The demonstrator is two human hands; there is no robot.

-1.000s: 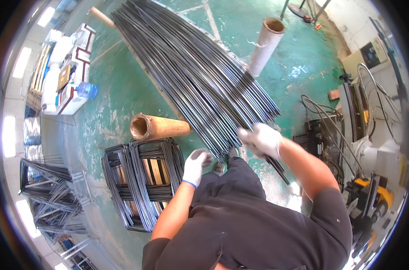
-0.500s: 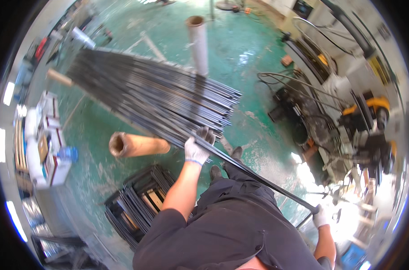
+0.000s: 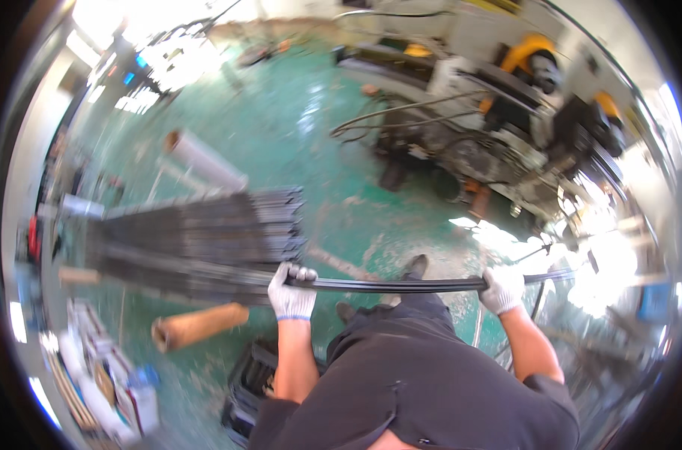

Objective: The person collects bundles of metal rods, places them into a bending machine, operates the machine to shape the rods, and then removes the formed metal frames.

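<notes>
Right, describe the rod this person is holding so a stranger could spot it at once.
Start at the big stack of dark steel rods lying on the green floor. Just in front of it, one dark rod is gripped by the white-gloved left hand and right hand. It alone is lifted clear of the stack.

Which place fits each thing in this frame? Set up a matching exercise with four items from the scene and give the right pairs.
Things:
1. steel rod
2. rod bundle
3. brown cardboard tube
4. yellow and black machine

Places:
A. lying on the green floor, on the near side of the bundle
B. held level across the body, between the left hand and the right hand
C. standing at the far right of the floor
D. stacked on the floor to the person's left

Pairs: 1-B, 2-D, 3-A, 4-C
</notes>
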